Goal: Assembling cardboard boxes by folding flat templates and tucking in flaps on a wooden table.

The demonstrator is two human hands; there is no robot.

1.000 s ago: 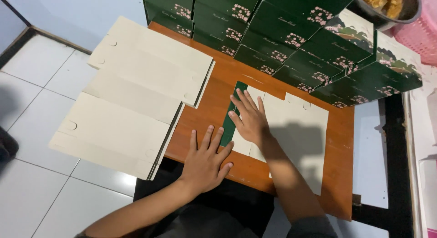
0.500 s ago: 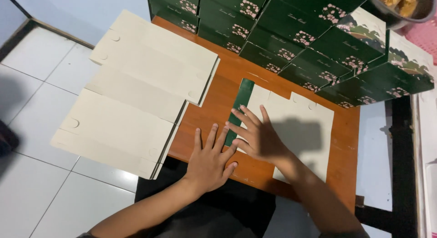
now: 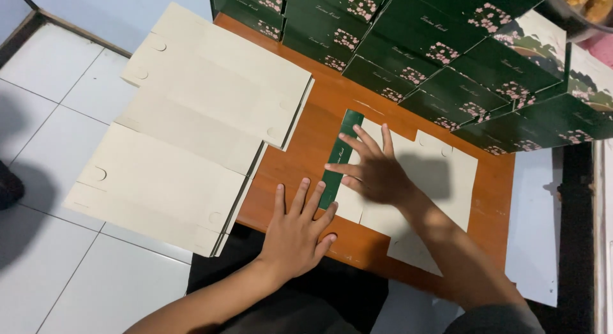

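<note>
Lying flat under both hands' spread fingers [image 3: 357, 145], cream box blank [image 3: 440, 193] with green folded flap [image 3: 341, 156].

two hands [image 3: 300, 235], one flat box blank [image 3: 421, 193]

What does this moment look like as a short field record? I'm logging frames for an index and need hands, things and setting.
setting: orange-brown wooden table over a white tiled floor
left hand: flat, palm down, fingers spread at the edge of the green flap
right hand: flat, pressing the unfolded cream carton blank
left of table: stack of flat cream blanks overhanging the edge
rear: stacked dark green boxes with pink flower prints
</note>
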